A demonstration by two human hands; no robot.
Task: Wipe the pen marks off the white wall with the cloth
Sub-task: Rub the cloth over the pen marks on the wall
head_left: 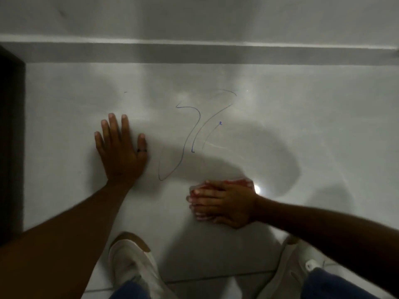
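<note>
Blue pen marks point(195, 132) curl across the white wall point(302, 117) in several thin strokes, centre of view. My left hand point(121, 152) lies flat on the wall to the left of the marks, fingers apart, a dark ring on one finger. My right hand point(224, 201) presses a red and white cloth point(239, 182) against the wall, below and right of the marks. The cloth is mostly hidden under my fingers and looks blurred.
A dark door or frame edge point(10, 137) borders the wall on the left. A grey ledge point(194, 53) runs across above the marks. My two white shoes point(131, 268) stand on the tiled floor at the bottom. A bright light spot point(257, 188) glares beside the cloth.
</note>
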